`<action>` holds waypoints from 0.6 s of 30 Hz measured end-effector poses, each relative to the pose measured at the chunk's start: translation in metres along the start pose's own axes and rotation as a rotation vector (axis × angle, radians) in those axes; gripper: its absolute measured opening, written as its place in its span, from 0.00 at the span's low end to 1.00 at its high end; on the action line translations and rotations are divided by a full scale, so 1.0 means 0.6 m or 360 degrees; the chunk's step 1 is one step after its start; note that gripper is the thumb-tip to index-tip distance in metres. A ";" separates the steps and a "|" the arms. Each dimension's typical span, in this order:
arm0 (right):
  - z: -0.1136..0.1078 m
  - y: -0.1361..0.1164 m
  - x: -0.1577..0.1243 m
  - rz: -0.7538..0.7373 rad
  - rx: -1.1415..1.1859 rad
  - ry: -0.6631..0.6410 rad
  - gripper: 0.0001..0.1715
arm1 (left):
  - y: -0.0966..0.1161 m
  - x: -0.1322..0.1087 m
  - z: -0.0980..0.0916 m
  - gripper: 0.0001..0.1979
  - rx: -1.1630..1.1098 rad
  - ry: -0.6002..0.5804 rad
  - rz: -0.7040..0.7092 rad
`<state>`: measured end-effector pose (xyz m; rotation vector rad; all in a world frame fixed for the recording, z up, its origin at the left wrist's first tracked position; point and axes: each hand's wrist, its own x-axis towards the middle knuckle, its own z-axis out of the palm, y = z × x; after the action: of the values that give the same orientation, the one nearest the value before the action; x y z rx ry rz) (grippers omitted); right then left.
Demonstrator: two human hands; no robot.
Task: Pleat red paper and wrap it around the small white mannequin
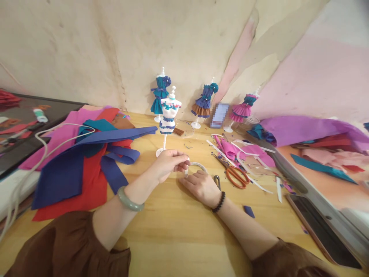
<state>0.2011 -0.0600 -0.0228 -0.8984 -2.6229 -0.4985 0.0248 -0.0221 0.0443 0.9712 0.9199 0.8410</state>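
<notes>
Just in front of the small white mannequin's base, my left hand [173, 163] is closed in a pinch, with a short whitish strip of tape [186, 172] hanging at its fingertips. My right hand [201, 187] lies low over the wood, fingers curled against a roll of tape [198, 166]; only the roll's far rim shows. The nearest mannequin [170, 109] stands upright beyond my left hand, bits of teal, pink and blue cloth around its chest and hips. Right of my right hand lie orange-handled scissors [236, 177] and a small dark tool [217, 182].
Blue, red and pink cloth [65, 181] and a white cable [43, 142] cover the left side. Dressed mannequins [159, 96] stand along the wall beside a propped phone [220, 115]. White strips and pink scraps [248, 152] lie right; a dark phone [323, 231] rests nearer.
</notes>
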 end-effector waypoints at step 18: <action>-0.007 0.076 -0.022 0.0863 0.0389 0.0404 0.30 | 0.004 -0.019 -0.112 0.11 0.1135 -0.0122 0.0439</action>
<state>0.2406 -0.0350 -0.0146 -1.2990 -2.0396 -0.1334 -0.0411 -0.0111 0.0307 1.7667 1.0552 0.7002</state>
